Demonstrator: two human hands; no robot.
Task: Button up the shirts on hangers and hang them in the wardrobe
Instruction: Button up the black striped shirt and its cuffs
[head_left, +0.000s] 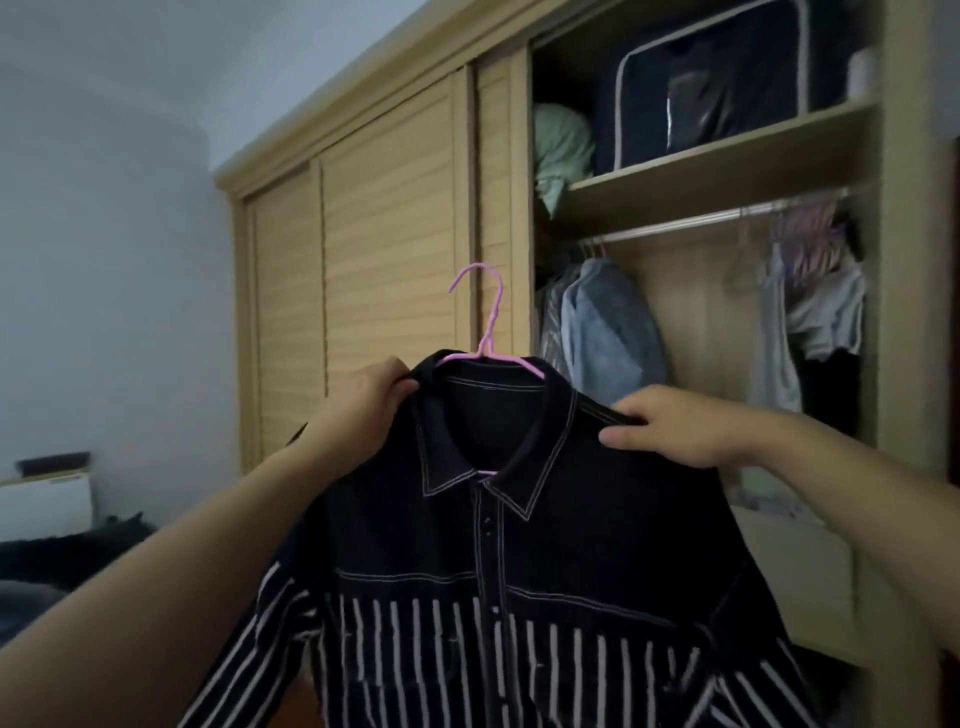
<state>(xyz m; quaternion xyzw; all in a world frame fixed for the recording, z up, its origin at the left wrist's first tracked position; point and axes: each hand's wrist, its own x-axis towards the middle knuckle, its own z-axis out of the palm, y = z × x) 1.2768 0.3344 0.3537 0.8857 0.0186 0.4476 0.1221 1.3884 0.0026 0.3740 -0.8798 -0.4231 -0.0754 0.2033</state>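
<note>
The left hand (371, 397) and right hand (675, 426) are pinching the buttoned dark shirt (519, 561) by its shoulders; it seems they are carrying it to hang, so the pink hanger (485, 322) hook needs lifting onto the wardrobe rail (691, 221).

No writing, label, brand, number or sign can be read anywhere in the view; the picture is dim and softly blurred, so nothing legible shows on any surface.
</note>
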